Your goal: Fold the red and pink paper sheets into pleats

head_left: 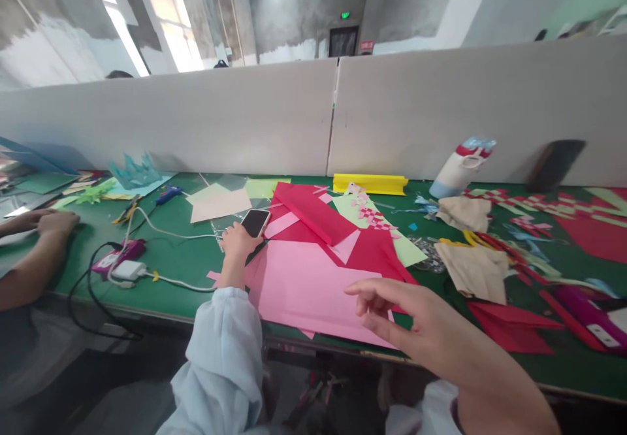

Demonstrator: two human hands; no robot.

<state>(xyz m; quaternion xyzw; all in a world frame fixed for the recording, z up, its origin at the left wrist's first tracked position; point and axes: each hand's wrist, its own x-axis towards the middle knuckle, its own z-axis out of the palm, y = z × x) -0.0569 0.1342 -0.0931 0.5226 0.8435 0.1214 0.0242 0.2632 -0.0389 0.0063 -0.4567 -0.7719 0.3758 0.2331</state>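
Note:
My left hand (239,244) grips a smartphone (256,223) with a dark screen, its fingers at the phone's left and lower edge. The phone is by the left side of red paper sheets (313,216). A charging cable (183,235) runs to this spot from the left. Above a large pink paper sheet (308,291) hovers my right hand (406,307), its fingers loosely bent and the thumb apart, with nothing in it. Small pink paper pieces (345,247) lie on the red paper.
At left are another person's hands (56,223), a power strip (120,255), a glue gun (168,194) and a teal paper crown-like piece (134,170). Rightward lie woven red-and-white strips (524,200), beige cloths (475,268) and a bottle (463,167). A grey partition (220,121) borders the green table (171,298).

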